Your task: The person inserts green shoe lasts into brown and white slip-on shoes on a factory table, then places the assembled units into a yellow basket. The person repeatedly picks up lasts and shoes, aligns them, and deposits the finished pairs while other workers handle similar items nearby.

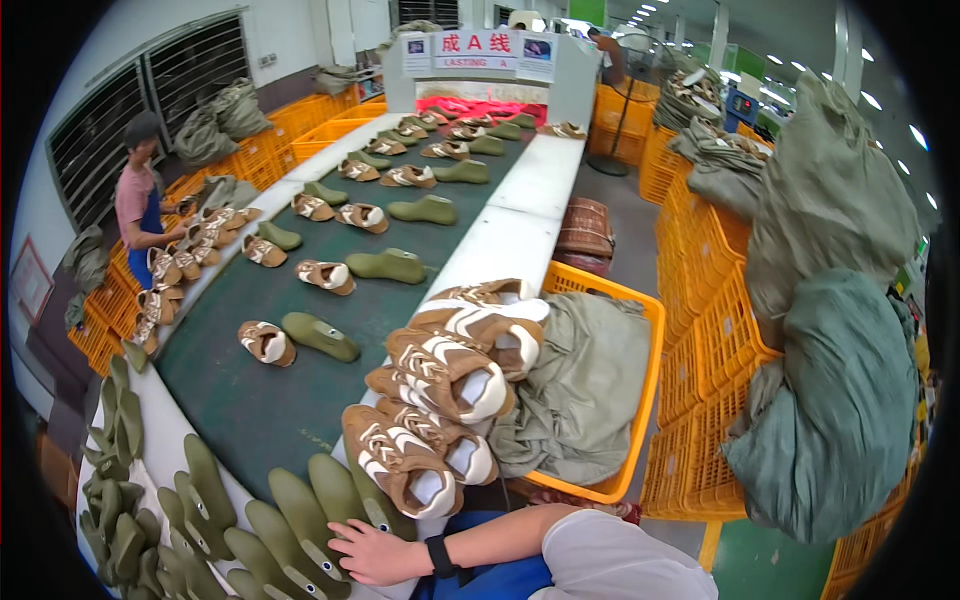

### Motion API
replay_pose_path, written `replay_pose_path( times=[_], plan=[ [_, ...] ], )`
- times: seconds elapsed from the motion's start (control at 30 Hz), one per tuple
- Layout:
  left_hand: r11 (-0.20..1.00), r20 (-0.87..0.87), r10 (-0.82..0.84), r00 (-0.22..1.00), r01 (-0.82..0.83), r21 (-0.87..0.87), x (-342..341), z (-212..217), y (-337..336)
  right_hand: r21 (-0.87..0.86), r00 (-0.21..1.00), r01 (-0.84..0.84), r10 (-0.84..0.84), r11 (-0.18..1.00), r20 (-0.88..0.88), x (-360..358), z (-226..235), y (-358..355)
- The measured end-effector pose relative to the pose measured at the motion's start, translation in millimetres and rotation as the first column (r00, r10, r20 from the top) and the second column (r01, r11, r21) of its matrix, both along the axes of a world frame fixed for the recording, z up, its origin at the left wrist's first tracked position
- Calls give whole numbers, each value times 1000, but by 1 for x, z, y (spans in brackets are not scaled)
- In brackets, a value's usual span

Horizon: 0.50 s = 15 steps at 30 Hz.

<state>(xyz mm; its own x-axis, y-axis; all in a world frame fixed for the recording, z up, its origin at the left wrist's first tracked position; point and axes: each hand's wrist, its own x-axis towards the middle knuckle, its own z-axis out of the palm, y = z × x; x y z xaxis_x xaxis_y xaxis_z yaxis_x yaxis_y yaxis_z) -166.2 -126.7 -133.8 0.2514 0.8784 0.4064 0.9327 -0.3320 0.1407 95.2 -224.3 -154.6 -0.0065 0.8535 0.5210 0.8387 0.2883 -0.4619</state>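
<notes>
In the head view, I'm watching the right hand (378,552) resting, fingers spread, on green shoe lasts (335,488) standing at the near end of the dark green belt (220,400); the left hand is lying out of sight, so I'm unable to tell its state. Brown-and-white shoes (440,368) are sitting just beyond, between that belt and an orange crate (655,360).

The right hand (380,552) and forearm (510,535) are bare, apart from 1 black wristband (440,556), flat and strap-like; whether it bears a dial is too small to tell. The 1 visible sleeve (625,560) is short, loose and pale grey, its plain cloth softly creased. Bright blue cloth (500,578) shows beside it, worn at the front.
</notes>
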Motion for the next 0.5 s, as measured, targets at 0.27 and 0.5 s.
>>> replay_pose_path(
  times=[0.27,0.5],
  plan=[
    [1000,128,-26,991,26,-3,3,-1,-4,-53,1000,-13,13,999,-5,-1,1,1],
    [1000,150,6,989,-4,-16,1,-1,-4,-42,1000,-6,6,999,-2,-3,-3,2]
  ],
)
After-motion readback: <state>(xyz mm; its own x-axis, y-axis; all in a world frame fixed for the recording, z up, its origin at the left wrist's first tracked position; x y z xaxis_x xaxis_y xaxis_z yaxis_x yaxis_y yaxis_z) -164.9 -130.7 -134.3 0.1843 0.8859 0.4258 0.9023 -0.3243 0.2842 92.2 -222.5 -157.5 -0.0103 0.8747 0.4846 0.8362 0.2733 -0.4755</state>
